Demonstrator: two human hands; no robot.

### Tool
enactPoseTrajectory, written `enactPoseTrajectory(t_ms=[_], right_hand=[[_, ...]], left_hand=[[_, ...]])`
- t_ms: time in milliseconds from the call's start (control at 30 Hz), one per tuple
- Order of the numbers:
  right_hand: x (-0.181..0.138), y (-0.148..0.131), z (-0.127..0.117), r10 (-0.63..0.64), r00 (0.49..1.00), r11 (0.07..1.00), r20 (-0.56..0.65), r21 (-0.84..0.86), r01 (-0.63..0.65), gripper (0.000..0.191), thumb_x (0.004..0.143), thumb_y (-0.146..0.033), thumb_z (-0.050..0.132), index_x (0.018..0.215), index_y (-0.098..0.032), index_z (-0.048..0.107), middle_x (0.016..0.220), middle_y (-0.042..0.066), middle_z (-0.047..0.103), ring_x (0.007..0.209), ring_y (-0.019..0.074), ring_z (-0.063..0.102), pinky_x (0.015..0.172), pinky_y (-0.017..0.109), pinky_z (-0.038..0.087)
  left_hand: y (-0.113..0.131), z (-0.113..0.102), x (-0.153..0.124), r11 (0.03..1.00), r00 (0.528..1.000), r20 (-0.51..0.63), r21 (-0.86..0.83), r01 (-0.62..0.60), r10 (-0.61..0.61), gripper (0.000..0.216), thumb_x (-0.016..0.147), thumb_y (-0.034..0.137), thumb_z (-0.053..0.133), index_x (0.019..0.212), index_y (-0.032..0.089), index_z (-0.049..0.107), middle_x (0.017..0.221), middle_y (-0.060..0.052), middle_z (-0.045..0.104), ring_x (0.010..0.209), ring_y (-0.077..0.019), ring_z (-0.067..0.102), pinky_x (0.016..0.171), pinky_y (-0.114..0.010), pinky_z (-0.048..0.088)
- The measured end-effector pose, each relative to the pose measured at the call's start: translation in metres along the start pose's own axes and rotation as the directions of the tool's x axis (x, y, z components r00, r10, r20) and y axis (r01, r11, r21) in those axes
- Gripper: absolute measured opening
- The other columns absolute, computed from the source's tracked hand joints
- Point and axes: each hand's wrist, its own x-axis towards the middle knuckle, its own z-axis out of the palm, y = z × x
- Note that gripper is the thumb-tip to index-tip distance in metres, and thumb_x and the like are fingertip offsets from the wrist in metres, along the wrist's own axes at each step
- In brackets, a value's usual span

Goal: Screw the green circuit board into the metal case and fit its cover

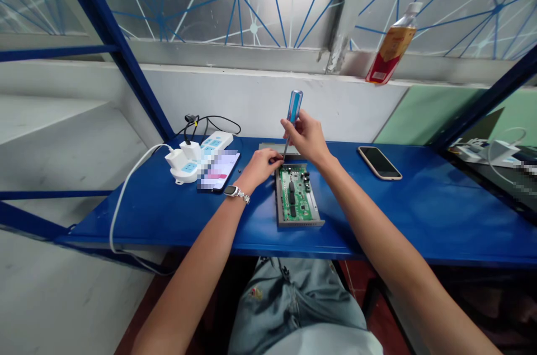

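My right hand (pixel 308 134) is closed around the blue clear handle of a screwdriver (pixel 295 102), which stands nearly upright with its shaft pointing down. The tip meets the far left corner of an open metal case with a green circuit board (pixel 298 198) in it. At that same corner, my left hand (pixel 264 165) has its thumb and fingers pinched together beside the screwdriver tip. What lies between them is too small to make out. Behind the case, partly hidden by my hands, lies a flat grey metal panel (pixel 268 146).
On the blue table (pixel 260 237), a white power strip (pixel 218 141) with plugs and a lit phone (pixel 220 170) lie to the left. A dark-screened phone (pixel 380 163) rests on the right. A drink bottle (pixel 392 47) stands on the window ledge. Blue frame posts flank the table.
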Motion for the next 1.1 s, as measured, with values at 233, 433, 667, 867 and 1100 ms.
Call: enactPoseTrajectory(t_ms=[233, 433, 667, 867, 1100], right_hand=[[-0.005, -0.001, -0.002, -0.019, 1.0, 1.0, -0.007, 0.007, 0.019, 0.045, 0.092, -0.068, 0.06, 0.089, -0.024, 0.053, 0.067, -0.002, 0.064, 0.059, 0.0143, 0.065, 0.055, 0.029, 0.048], [-0.012, -0.001, -0.012, -0.014, 0.999, 0.998, -0.052, 0.062, 0.017, 0.043, 0.093, -0.067, 0.06, 0.095, -0.024, 0.054, 0.069, -0.002, 0.067, 0.053, 0.0123, 0.061, 0.054, 0.028, 0.049], [-0.012, 0.0, -0.022, 0.02, 0.986, 0.99, -0.166, 0.144, 0.004, 0.047, 0.09, -0.072, 0.06, 0.1, -0.026, 0.055, 0.065, -0.003, 0.063, 0.053, 0.0137, 0.061, 0.053, 0.029, 0.051], [-0.013, -0.002, -0.022, 0.017, 0.986, 0.987, -0.163, 0.162, 0.01, 0.044, 0.091, -0.069, 0.062, 0.096, -0.026, 0.055, 0.062, -0.004, 0.06, 0.053, 0.014, 0.062, 0.053, 0.029, 0.051], [-0.008, -0.006, -0.022, 0.026, 0.99, 0.99, -0.141, 0.14, -0.006, 0.047, 0.087, -0.071, 0.065, 0.098, -0.025, 0.057, 0.065, -0.004, 0.062, 0.052, 0.0129, 0.061, 0.052, 0.027, 0.05]], left_hand=[[0.002, 0.0, -0.001, 1.0, 1.0, -0.001, 0.006, -0.003, 0.003, 0.011, 0.091, 0.022, 0.069, 0.096, 0.017, 0.078, 0.094, -0.006, 0.076, 0.081, -0.0174, 0.069, 0.082, -0.03, 0.054], [0.0, 0.001, -0.003, 1.0, 1.0, 0.028, -0.005, 0.007, -0.007, 0.015, 0.086, 0.026, 0.076, 0.098, 0.018, 0.077, 0.097, -0.005, 0.075, 0.086, -0.0184, 0.068, 0.081, -0.03, 0.054], [-0.005, 0.002, -0.004, 1.0, 0.999, 0.052, -0.011, 0.006, -0.006, 0.011, 0.086, 0.029, 0.076, 0.088, 0.018, 0.077, 0.089, -0.004, 0.071, 0.079, -0.017, 0.067, 0.076, -0.031, 0.053], [-0.002, 0.001, -0.005, 0.999, 0.998, 0.066, -0.035, 0.023, -0.02, 0.009, 0.087, 0.026, 0.075, 0.086, 0.017, 0.078, 0.087, -0.005, 0.071, 0.079, -0.0176, 0.067, 0.075, -0.031, 0.052], [0.008, 0.0, -0.006, 1.0, 0.998, 0.068, 0.014, -0.019, 0.018, 0.009, 0.09, 0.023, 0.072, 0.087, 0.017, 0.078, 0.091, -0.006, 0.071, 0.083, -0.0187, 0.067, 0.077, -0.031, 0.052]])
